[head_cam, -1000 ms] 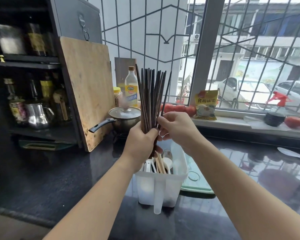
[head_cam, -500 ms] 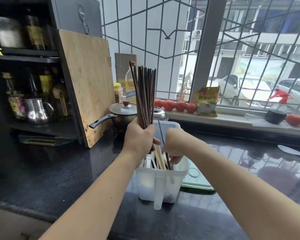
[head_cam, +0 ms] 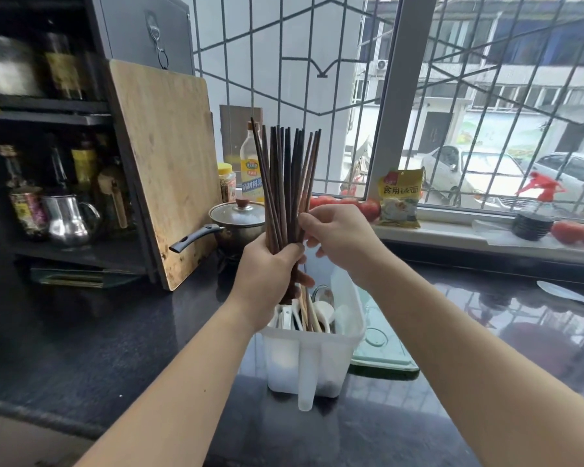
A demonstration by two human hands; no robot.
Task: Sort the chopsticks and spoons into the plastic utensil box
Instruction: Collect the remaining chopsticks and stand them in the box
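Many dark brown wooden chopsticks [head_cam: 285, 183] stand upright in the left hand [head_cam: 270, 274], fisted round them above the white plastic utensil box [head_cam: 314, 358]. Half a second ago the right hand [head_cam: 338, 237] dipped into the box; now it pinches another stick from the bundle, so sorting continues.

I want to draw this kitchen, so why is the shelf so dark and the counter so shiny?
Head view: daylight pours through the window, so the shelf beside it stays in shadow; the polished black counter mirrors the window bars as glare; the wide lens bends straight lines near the edges; the dark chopsticks in the left hand look sharp.
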